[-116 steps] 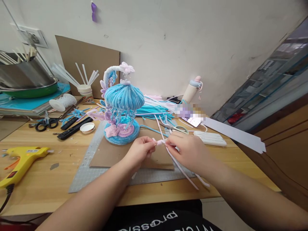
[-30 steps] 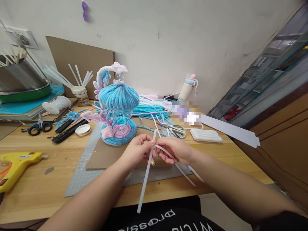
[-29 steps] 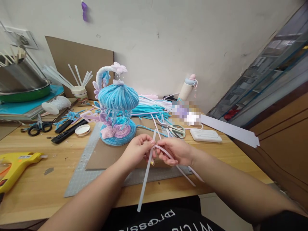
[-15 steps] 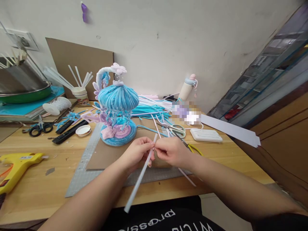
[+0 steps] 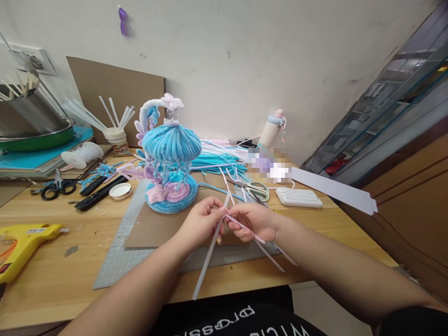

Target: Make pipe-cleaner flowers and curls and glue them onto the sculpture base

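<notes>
My left hand [image 5: 202, 222] and my right hand [image 5: 252, 219] meet over a brown cardboard sheet [image 5: 154, 225] near the table's front. Both pinch pale pink pipe cleaners. The left fingers hold a long white-pink pipe cleaner [image 5: 206, 261] that slants down past the table edge. The right fingers hold thin pink pipe cleaners [image 5: 268, 249] that trail to the lower right. Just behind the hands stands a blue and pink pipe-cleaner mushroom model [image 5: 170, 156] on a coiled base.
A yellow glue gun [image 5: 24, 240] lies at the left front. Black scissors [image 5: 56, 187], black knives [image 5: 100, 189] and a white lid [image 5: 120, 190] sit left of the model. Blue pipe cleaners [image 5: 219, 161], green-handled scissors [image 5: 257, 189] and a white box [image 5: 298, 197] lie behind my right hand.
The coiled pink piece held earlier is gone from my fingers. Now a long straight pipe cleaner hangs from my left hand, and it has swung slightly between the last frames.
</notes>
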